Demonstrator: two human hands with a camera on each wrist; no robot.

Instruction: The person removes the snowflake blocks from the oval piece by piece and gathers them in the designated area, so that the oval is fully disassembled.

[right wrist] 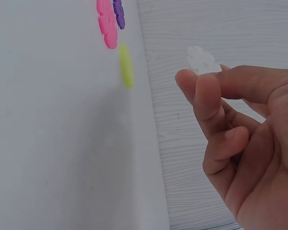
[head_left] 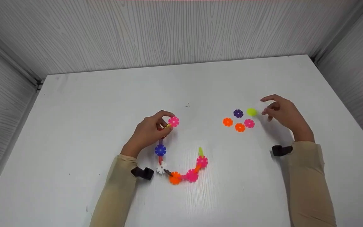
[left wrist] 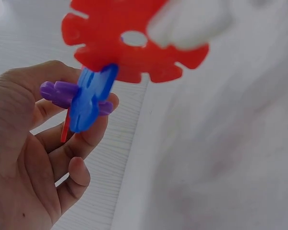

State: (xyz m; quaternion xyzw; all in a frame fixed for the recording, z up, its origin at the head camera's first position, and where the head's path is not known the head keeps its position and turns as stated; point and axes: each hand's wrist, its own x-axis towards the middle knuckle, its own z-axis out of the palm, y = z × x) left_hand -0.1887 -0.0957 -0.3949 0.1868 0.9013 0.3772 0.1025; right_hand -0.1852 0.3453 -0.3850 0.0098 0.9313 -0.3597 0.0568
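Five loose flower-shaped discs lie in a small cluster right of centre in the head view: purple disc [head_left: 238,113], yellow disc [head_left: 251,112], pink disc [head_left: 249,123] and two orange ones, the left orange disc [head_left: 227,122] and the right orange disc [head_left: 240,127]. They rest on a broad white tabletop [head_left: 106,94], marked here and there with tiny dark specks and faint scuffs. Behind it, across the top of the frame, stands a back wall [head_left: 169,31] of pale grey wood-grain panelling; similar panels, the left wall [head_left: 5,63] and right wall [head_left: 354,63], flank the table, with darker seams at the corners. Left of centre, the person's left hand [head_left: 148,130] pinches the chain [head_left: 160,150] of interlocked discs at its upper end, thumb and forefinger closed by a bright pink end disc [head_left: 174,121]. The chain curves down through blue, white and orange pieces to a yellow-green tip [head_left: 200,151] at lower centre. The right hand [head_left: 285,115], at right of the frame, is raised near the cluster, its grip narrow — the right wrist view shows a white disc [right wrist: 201,60] between the fingertips. Soft shadows fall below both hands — and beige sleeves [head_left: 307,183] reach in from the bottom edge.
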